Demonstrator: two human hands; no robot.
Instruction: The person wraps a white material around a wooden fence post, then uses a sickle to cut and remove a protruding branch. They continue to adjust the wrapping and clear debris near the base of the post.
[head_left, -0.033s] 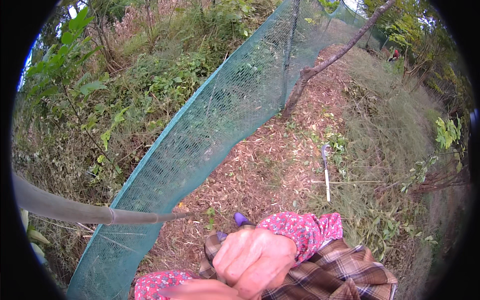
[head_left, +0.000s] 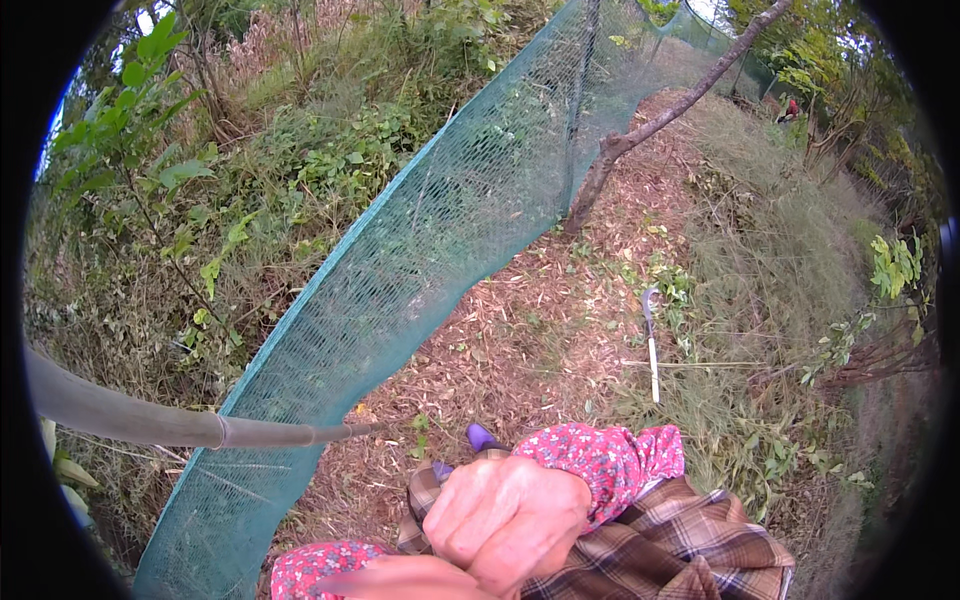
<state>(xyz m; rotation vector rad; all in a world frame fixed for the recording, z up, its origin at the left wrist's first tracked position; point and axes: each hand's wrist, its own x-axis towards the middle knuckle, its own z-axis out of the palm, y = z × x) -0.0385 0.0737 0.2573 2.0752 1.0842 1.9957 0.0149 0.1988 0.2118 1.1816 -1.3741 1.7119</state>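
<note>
My right hand is low in the middle of the view, its fingers curled into a closed grip. Whatever it holds, if anything, is hidden beneath the knuckles. Pressed close under it at the bottom edge, my left hand shows only in part, blurred, with its fingers out of sight. Both sleeves are pink with small flowers, above a brown plaid garment. On the ground ahead and to the right lies a sickle with a pale handle and a curved blade, apart from both hands.
A green net runs along the left of a leaf-strewn path. A bamboo pole juts in from the left across the net. A forked branch stands by the net. Brush lines the right side.
</note>
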